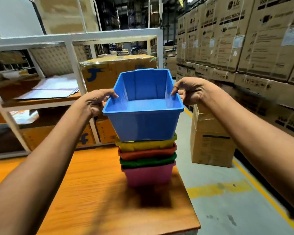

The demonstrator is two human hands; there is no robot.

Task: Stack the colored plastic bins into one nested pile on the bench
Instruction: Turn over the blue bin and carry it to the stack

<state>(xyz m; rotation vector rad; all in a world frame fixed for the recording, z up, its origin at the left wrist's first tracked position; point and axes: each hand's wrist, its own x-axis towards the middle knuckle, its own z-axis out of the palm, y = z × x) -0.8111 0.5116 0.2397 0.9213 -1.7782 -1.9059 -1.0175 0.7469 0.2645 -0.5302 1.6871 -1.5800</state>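
Note:
A blue plastic bin (143,122) sits at the top of a nested pile, its base partly inside a yellow bin (145,145). Below come a red bin (147,154), a green bin (148,162) and a pink bin (148,177) that stands on the orange wooden bench (85,192). My left hand (96,102) grips the blue bin's left rim, thumb hooked over the edge. My right hand (187,91) grips its right rim the same way. The blue bin is empty inside.
A white metal shelf frame (71,65) with papers and cardboard boxes stands behind the bench on the left. A cardboard box (210,143) sits on the floor to the right, with tall stacked cartons (244,39) along the right wall. The bench's right edge is near the pile.

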